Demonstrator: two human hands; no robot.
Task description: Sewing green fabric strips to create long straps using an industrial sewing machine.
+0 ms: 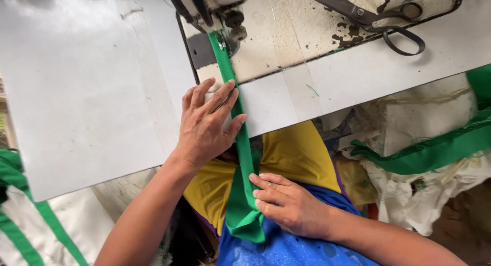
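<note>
Right hand point(289, 202) pinches the green strip point(240, 143) below the table's front edge point(153, 158); left hand point(207, 125) presses it flat, fingers spread.

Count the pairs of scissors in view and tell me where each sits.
1. The black-handled scissors lie on the worn sewing machine bed at the top right, beyond the green strip that both hands guide. Others may be hidden out of frame.
</note>
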